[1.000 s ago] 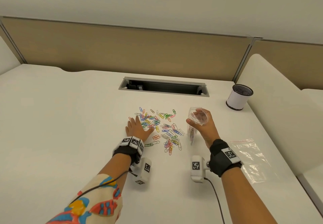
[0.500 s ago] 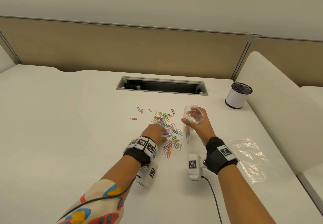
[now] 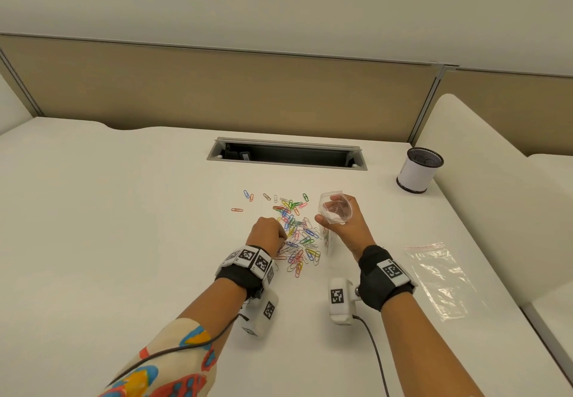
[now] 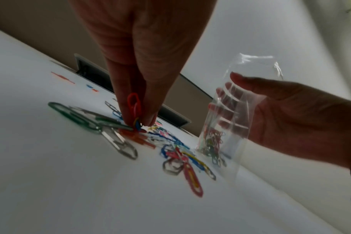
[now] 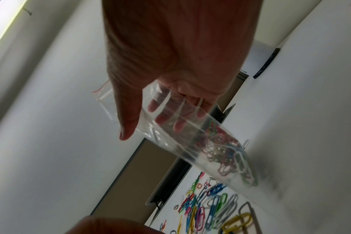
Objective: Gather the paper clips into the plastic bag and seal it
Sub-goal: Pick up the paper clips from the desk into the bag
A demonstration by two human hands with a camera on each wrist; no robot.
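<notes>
Left hand (image 3: 267, 233) pinches paper clips (image 3: 299, 235) beside bag (image 3: 333, 220).

A white mesh-topped pen cup (image 3: 419, 169) is seen at the desk's (image 3: 124, 226) far right, an open cable tray (image 3: 286, 157) recessed mid-desk, beige partition panels (image 3: 217, 92) behind.

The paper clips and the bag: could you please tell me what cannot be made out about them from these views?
- Clips pinched by the left hand: the fingers hide how many; the head view shows only its back.
- Clips inside the held plastic bag: tangled and blurred, so no count.
- Loose paper clips: some hidden under the left hand in the head view.
- Second bag on the table: whether it is sealed is too small to tell.
</notes>
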